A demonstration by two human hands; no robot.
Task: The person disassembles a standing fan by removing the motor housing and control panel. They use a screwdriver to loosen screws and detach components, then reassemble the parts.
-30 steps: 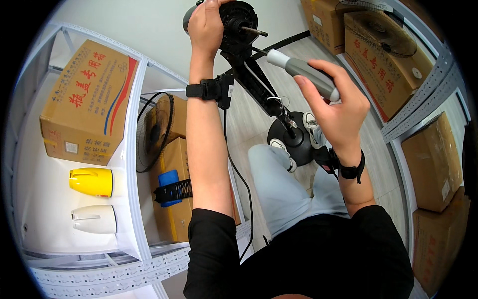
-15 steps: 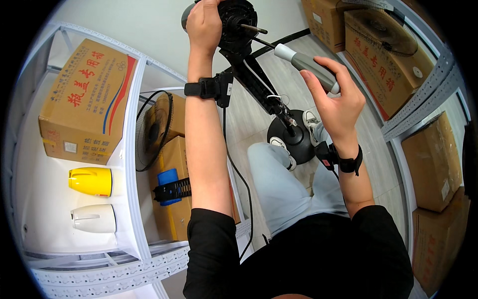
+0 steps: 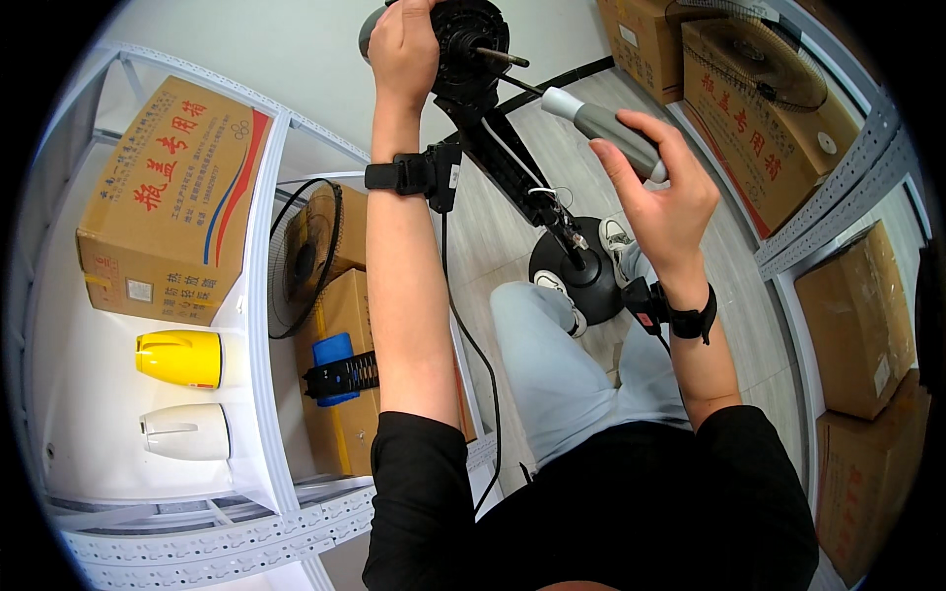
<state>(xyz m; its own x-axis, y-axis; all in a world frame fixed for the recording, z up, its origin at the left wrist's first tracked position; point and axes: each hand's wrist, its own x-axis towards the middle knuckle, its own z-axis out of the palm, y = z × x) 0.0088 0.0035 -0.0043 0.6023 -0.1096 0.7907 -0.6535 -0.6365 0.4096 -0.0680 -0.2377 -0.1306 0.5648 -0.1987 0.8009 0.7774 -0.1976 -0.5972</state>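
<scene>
A pedestal fan without its blades stands in front of me, its black motor head (image 3: 475, 39) at the top edge of the view. My left hand (image 3: 404, 54) is wrapped round the left side of that head, with some fingertips cut off by the picture's edge. A bare metal shaft juts from the head toward the right. In my right hand (image 3: 675, 207) is a screwdriver with a grey handle (image 3: 616, 131), held between thumb and fingers. Its thin dark blade reaches up-left to the motor head below the shaft; the tip's exact contact is hidden. The fan's stand (image 3: 503, 167) runs down to a round black base (image 3: 581, 281) by my shoes.
On the left, a white metal shelf (image 3: 271, 394) bears a cardboard box (image 3: 177, 197), a yellow cover (image 3: 179, 359) and a white cover (image 3: 185, 431). A fan grille (image 3: 305, 258) leans beside more boxes. Boxes and another grille (image 3: 764, 61) stand on right-hand shelving. A black cable (image 3: 463, 330) hangs from my left wrist.
The screwdriver handle and my right hand have shifted very slightly left. My left hand and the fan have stayed in place.
</scene>
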